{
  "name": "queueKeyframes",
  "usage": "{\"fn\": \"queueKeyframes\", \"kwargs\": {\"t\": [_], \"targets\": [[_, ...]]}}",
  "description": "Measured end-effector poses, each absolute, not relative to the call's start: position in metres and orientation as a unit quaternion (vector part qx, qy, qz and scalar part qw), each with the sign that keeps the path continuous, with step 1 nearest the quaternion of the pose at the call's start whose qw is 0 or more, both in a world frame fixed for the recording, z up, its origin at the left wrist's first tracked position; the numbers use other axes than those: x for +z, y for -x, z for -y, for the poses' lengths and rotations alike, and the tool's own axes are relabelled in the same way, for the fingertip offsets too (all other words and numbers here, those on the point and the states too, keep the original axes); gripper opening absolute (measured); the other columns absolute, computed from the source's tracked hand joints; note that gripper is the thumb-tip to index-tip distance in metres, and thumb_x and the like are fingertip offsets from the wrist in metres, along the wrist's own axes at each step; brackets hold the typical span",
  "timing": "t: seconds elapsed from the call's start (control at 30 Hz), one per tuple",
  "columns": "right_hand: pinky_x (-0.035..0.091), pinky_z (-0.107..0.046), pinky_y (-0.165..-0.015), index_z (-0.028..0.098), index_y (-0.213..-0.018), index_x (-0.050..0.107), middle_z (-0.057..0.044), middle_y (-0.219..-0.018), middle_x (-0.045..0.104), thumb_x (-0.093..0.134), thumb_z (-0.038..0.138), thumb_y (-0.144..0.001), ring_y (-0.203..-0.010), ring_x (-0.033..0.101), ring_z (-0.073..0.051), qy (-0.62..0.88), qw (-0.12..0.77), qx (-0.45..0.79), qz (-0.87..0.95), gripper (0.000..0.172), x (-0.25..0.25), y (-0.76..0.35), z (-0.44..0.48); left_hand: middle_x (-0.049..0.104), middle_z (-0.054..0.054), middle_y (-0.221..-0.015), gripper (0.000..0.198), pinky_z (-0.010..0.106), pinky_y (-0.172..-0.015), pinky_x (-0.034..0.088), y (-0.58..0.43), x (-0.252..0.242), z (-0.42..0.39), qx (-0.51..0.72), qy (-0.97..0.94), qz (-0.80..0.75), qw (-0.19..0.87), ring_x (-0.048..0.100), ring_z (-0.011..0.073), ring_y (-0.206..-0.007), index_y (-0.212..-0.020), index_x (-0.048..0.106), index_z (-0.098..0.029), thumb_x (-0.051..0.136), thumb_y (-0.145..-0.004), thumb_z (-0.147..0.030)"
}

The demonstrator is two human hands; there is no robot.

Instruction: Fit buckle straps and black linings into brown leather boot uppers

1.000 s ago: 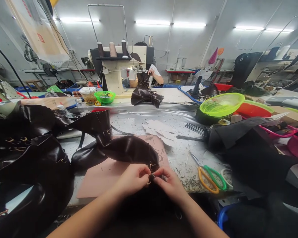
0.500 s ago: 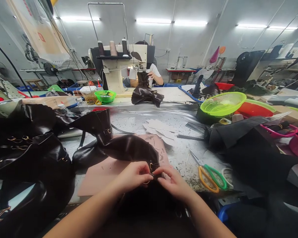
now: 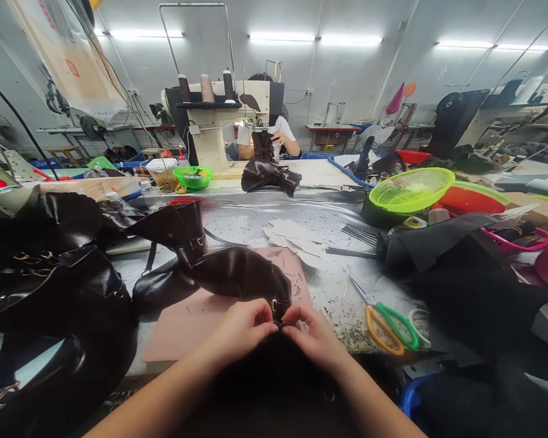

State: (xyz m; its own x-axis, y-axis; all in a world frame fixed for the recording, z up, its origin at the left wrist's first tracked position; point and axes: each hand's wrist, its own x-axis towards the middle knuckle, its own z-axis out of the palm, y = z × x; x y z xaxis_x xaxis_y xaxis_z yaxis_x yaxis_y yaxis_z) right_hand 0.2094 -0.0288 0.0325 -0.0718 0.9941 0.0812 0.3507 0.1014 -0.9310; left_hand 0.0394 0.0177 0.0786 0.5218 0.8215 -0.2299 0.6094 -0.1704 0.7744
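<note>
A dark brown glossy leather piece (image 3: 242,271) lies across the pink board (image 3: 182,337), with a small gold metal fitting (image 3: 274,305) at its near end. Just below that fitting, my left hand (image 3: 251,325) and my right hand (image 3: 313,334) pinch the edge of the leather between thumbs and forefingers, the fingertips almost meeting. What exactly lies between the fingertips is too small and dark to make out. More joined leather pieces (image 3: 176,237) with gold fittings continue to the left of the board.
A heap of dark leather pieces (image 3: 73,292) fills the left side. Scissors (image 3: 388,325) with orange and green handles lie to the right, beside black material (image 3: 479,304). Paper scraps (image 3: 295,237) lie behind the board. Across the table a co-worker (image 3: 283,137) sits at a sewing machine (image 3: 214,134).
My fingers have shifted slightly on the leather's edge, and the right fingertips have moved a little left and closer together. The gold fitting has moved slightly left.
</note>
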Motion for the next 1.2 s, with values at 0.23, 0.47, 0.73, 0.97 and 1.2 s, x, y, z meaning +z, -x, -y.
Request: {"fn": "queueKeyframes", "kwargs": {"t": [0.23,0.47,0.73,0.97,1.2], "targets": [[0.042,-0.035,-0.078,0.023,-0.088,0.061,-0.002,-0.084,0.062,0.051,0.029,-0.077,-0.082,0.055,-0.019,0.513,0.418,0.398,0.635,0.016,0.031,-0.206,0.03,0.054,-0.001,-0.062,0.015,0.023,-0.053,0.037,-0.044,0.076,-0.014,0.192,-0.689,-0.47,0.517,0.05,0.0131,-0.058,-0.059,0.05,-0.017,0.06,-0.064,-0.026],[0.038,-0.035,-0.078,0.022,-0.079,0.056,-0.002,-0.081,0.06,0.047,0.036,-0.082,-0.082,0.051,-0.019,0.515,0.396,0.399,0.647,0.017,0.028,-0.206,0.03,0.052,0.002,-0.083,0.019,0.023,-0.051,0.04,-0.044,0.076,-0.017,0.206,-0.593,-0.44,0.642,0.049,0.0079,-0.054,-0.062,0.05,-0.014,0.062,-0.061,-0.03],[0.039,-0.034,-0.072,0.021,-0.075,0.054,-0.003,-0.076,0.06,0.045,0.035,-0.083,-0.076,0.051,-0.019,0.541,0.413,0.379,0.626,0.019,0.027,-0.206,0.034,0.055,-0.001,-0.067,0.017,0.025,-0.056,0.04,-0.046,0.082,-0.011,0.126,-0.799,-0.452,0.376,0.054,0.0151,-0.062,-0.069,0.05,-0.019,0.046,-0.079,-0.033],[0.03,-0.045,-0.088,0.023,-0.08,0.061,-0.005,-0.087,0.059,0.053,0.024,-0.077,-0.095,0.049,-0.025,0.558,0.406,0.293,0.662,0.009,0.025,-0.224,0.031,0.051,-0.004,-0.065,0.018,0.023,-0.051,0.042,-0.048,0.086,-0.013,0.131,-0.734,-0.482,0.46,0.061,0.0156,-0.058,-0.075,0.036,-0.021,0.034,-0.085,-0.036],[0.032,-0.043,-0.084,0.022,-0.072,0.059,-0.003,-0.074,0.056,0.052,0.022,-0.078,-0.083,0.05,-0.022,0.552,0.431,0.272,0.66,0.009,0.028,-0.211,0.031,0.053,-0.001,-0.07,0.015,0.027,-0.058,0.037,-0.051,0.09,-0.008,0.094,-0.837,-0.428,0.328,0.05,0.0161,-0.064,-0.075,0.042,-0.021,0.035,-0.084,-0.03]]}}
